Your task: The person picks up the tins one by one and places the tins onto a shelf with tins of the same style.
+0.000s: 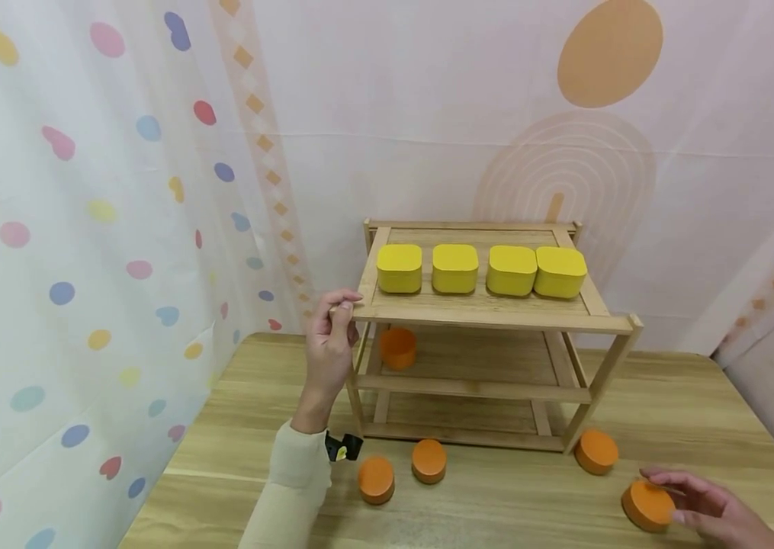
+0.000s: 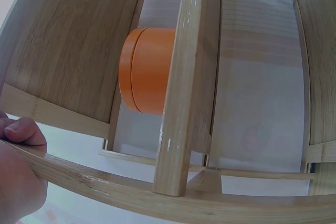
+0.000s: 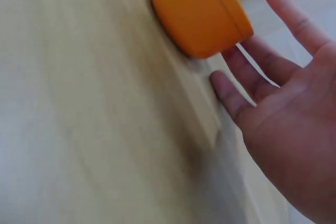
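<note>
My left hand [image 1: 337, 314] grips the front left corner of the top shelf of a wooden rack [image 1: 496, 319]; in the left wrist view its fingers [image 2: 18, 129] curl over the shelf edge [image 2: 131, 190]. Several yellow boxes [image 1: 455, 268] stand in a row on that top shelf. One orange round tin [image 1: 397, 348] sits at the left of the middle shelf, also seen through the slats as the orange tin [image 2: 147, 70]. My right hand [image 1: 694, 499] lies open on the table with straight fingers [image 3: 283, 11] beside another orange tin [image 1: 647, 505] [image 3: 202, 11].
Three more orange tins lie on the wooden table [image 1: 496, 511] before the rack: two at front left [image 1: 376, 479] [image 1: 429, 460] and one by the right leg [image 1: 595, 451]. A dotted curtain [image 1: 85, 267] hangs close on the left, and a wall stands behind the rack.
</note>
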Action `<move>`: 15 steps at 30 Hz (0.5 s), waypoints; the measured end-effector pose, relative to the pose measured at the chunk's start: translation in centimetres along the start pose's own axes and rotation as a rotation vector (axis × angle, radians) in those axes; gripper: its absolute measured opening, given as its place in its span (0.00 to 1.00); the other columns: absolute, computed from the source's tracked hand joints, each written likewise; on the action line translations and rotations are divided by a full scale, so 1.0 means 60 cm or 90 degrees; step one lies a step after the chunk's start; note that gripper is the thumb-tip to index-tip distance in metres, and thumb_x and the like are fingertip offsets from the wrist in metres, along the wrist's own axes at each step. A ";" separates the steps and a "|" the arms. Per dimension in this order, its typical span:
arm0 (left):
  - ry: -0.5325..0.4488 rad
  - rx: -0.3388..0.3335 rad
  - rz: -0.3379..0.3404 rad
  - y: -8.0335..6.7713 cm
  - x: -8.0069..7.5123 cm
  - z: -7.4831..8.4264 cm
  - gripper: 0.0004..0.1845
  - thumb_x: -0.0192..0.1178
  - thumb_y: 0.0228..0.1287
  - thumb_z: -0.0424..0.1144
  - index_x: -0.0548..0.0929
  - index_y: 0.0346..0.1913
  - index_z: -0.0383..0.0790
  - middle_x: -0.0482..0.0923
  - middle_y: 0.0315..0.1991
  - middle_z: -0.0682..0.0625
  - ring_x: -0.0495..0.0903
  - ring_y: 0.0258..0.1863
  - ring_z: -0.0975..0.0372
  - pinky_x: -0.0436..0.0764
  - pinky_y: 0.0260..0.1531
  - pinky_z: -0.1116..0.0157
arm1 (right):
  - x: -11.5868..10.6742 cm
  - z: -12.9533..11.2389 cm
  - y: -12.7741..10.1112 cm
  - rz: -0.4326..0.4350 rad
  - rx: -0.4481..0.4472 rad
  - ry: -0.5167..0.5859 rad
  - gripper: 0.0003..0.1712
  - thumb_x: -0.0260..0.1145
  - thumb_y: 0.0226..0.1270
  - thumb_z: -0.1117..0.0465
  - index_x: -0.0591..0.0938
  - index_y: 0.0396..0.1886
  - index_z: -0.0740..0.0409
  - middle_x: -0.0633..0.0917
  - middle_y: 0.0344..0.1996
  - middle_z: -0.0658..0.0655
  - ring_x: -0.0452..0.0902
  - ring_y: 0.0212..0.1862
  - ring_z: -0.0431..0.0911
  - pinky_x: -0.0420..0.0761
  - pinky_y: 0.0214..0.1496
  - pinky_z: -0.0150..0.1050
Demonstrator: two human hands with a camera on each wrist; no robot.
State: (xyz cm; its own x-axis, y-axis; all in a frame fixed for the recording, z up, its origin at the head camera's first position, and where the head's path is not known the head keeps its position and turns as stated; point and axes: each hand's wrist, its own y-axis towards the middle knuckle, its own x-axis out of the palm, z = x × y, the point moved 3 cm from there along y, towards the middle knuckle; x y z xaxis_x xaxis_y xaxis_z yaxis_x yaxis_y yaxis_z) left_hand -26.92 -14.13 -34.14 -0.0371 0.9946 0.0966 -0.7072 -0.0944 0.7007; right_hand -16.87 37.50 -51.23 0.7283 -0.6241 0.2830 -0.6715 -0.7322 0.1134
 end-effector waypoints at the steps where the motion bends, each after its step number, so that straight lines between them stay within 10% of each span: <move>1: -0.001 0.002 -0.001 0.000 0.000 0.000 0.13 0.43 0.78 0.33 0.72 0.46 0.24 0.58 0.16 0.55 0.56 0.13 0.64 0.60 0.15 0.69 | 0.001 0.002 -0.001 -0.024 -0.015 0.010 0.30 0.35 0.74 0.81 0.64 0.72 0.66 0.71 0.70 0.44 0.66 0.69 0.34 0.69 0.66 0.30; 15: -0.015 0.009 0.004 0.002 0.001 0.001 0.13 0.43 0.78 0.33 0.72 0.46 0.23 0.57 0.16 0.55 0.55 0.13 0.65 0.58 0.15 0.69 | -0.013 0.021 -0.011 -0.011 0.067 -0.028 0.29 0.40 0.75 0.80 0.65 0.72 0.64 0.71 0.68 0.35 0.63 0.66 0.24 0.67 0.61 0.23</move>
State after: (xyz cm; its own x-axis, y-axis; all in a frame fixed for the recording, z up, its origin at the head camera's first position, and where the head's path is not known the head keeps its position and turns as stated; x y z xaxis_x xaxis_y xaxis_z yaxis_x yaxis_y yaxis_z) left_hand -26.94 -14.06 -34.00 -0.0248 0.9927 0.1177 -0.6966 -0.1016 0.7102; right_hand -16.81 38.13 -52.74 0.7465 -0.6205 0.2403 -0.6423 -0.7663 0.0169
